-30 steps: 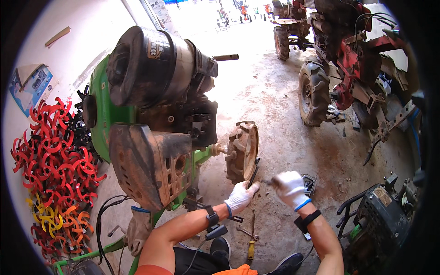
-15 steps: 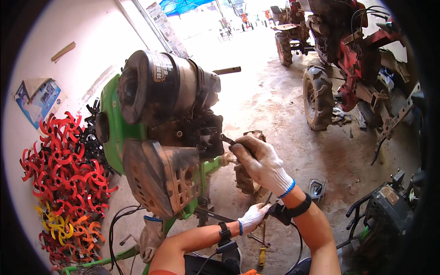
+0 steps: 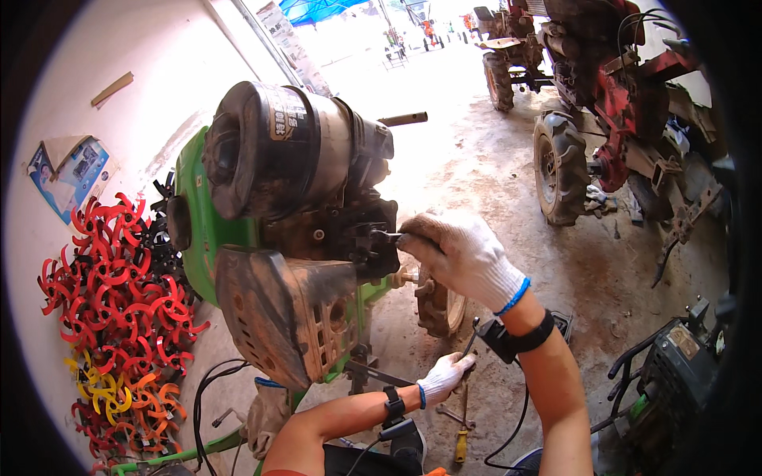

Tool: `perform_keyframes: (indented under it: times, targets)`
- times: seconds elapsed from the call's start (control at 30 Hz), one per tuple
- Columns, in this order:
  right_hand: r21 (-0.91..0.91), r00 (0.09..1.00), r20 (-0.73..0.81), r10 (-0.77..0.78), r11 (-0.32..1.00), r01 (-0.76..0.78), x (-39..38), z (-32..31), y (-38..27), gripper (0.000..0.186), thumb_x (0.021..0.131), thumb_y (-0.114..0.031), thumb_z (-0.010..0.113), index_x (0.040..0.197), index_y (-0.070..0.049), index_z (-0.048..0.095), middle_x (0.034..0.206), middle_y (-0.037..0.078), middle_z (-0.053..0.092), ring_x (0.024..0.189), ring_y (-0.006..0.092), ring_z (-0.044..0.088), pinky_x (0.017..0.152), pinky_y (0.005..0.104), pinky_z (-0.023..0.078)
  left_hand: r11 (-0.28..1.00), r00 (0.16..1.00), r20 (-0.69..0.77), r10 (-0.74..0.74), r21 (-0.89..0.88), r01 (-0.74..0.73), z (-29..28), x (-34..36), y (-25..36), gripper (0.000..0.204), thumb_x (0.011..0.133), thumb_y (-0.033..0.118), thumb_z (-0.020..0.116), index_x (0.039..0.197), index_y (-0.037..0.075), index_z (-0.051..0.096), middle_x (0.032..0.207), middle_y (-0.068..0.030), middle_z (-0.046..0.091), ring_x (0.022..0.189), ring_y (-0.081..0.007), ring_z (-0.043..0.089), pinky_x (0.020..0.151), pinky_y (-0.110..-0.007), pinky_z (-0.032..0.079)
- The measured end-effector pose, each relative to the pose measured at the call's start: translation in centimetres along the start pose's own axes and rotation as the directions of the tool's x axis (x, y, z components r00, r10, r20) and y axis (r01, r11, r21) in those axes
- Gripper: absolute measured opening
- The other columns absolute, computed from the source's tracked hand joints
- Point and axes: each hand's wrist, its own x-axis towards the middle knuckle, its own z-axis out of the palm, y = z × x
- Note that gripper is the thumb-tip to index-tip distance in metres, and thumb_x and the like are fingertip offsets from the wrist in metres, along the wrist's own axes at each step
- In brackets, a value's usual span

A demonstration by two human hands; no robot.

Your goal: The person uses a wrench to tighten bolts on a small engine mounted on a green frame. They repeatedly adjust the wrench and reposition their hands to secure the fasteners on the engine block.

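Observation:
My right hand [image 3: 460, 254], in a white knit glove, pinches a small metal piece with a forked-looking tip [image 3: 388, 236] against the dark carburetor area [image 3: 371, 244] of an engine. Its far end is hidden in the fingers. The engine belongs to a green machine [image 3: 197, 238] with a big black air filter [image 3: 270, 151] and a dirty, slotted cover [image 3: 278, 317]. Lower down, my gloved left hand [image 3: 446, 378] is closed round a thin metal wrench [image 3: 472, 336], whose end sticks up past the fingers.
A wrench [image 3: 455, 416] and a yellow-handled screwdriver [image 3: 461, 446] lie on the floor below my left hand. Red, yellow and orange curved blades [image 3: 119, 293] are piled at the left wall. A red tractor [image 3: 607, 119] stands right, a dark engine [image 3: 663, 373] at the lower right.
My right hand stays at the carburetor and has turned, with the metal piece now pointing more level. The view has shifted slightly. The wrench's end now shows above my left hand.

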Motion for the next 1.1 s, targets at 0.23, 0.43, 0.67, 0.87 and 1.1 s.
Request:
perform_keyframes:
  times: [0.23,0.43,0.67,0.87,1.1]
  targets:
    - [0.072,0.994,0.098,0.038,0.996,-0.045,1.4,-0.7,1.0,0.028,0.107,-0.034,0.069,0.121,-0.01,0.075,0.099,0.016,0.076,0.088,0.033,0.074,0.081,0.0421,0.059,1.0,1.0,-0.006,0.0,-0.026,-0.001,-0.4,-0.1,-0.2,0.031,0.111,0.038,0.065,0.111,0.007,0.064,0.081,0.0024,0.054,0.061,-0.0084,0.045,0.052,-0.029,0.037]
    - [0.155,0.985,0.138,0.107,0.979,-0.129,1.3,0.0,0.3,0.031,0.108,-0.036,0.067,0.121,-0.009,0.075,0.098,0.017,0.075,0.087,0.0331,0.073,0.082,0.0422,0.059,1.0,1.0,-0.002,-0.004,-0.022,0.004,-0.2,-0.1,0.1,0.034,0.111,0.039,0.064,0.113,0.005,0.064,0.082,0.0021,0.054,0.062,-0.0096,0.046,0.052,-0.03,0.039]
    - [-0.04,0.971,0.237,-0.028,0.998,0.039,3.7,-3.9,-0.4,0.039,0.105,-0.039,0.069,0.126,-0.006,0.077,0.107,0.02,0.078,0.097,0.0339,0.076,0.089,0.043,0.059,0.997,0.998,-0.012,-0.057,-0.044,0.056,0.0,-0.7,0.7,0.027,0.112,0.036,0.065,0.111,0.009,0.062,0.086,0.0022,0.057,0.061,-0.0083,0.044,0.053,-0.028,0.037]
    - [0.068,0.954,0.298,-0.018,0.998,-0.003,5.7,-4.1,0.2,0.042,0.104,-0.036,0.07,0.13,-0.004,0.076,0.118,0.021,0.078,0.109,0.033,0.075,0.098,0.0424,0.059,0.999,0.999,-0.025,-0.04,-0.012,0.04,0.0,-0.6,0.7,0.027,0.111,0.034,0.066,0.113,0.008,0.062,0.085,0.0029,0.057,0.062,-0.0079,0.044,0.054,-0.028,0.036]
    - [0.321,0.934,0.284,0.215,0.897,-0.304,3.5,-0.6,1.8,0.032,0.105,-0.026,0.076,0.117,0.004,0.076,0.097,0.005,0.076,0.086,0.0106,0.062,0.08,0.0305,0.055,0.999,0.999,-0.044,-0.022,-0.032,0.021,-0.3,0.0,0.1,0.026,0.111,0.034,0.066,0.113,0.008,0.062,0.084,0.0035,0.057,0.062,-0.0074,0.043,0.054,-0.028,0.034]
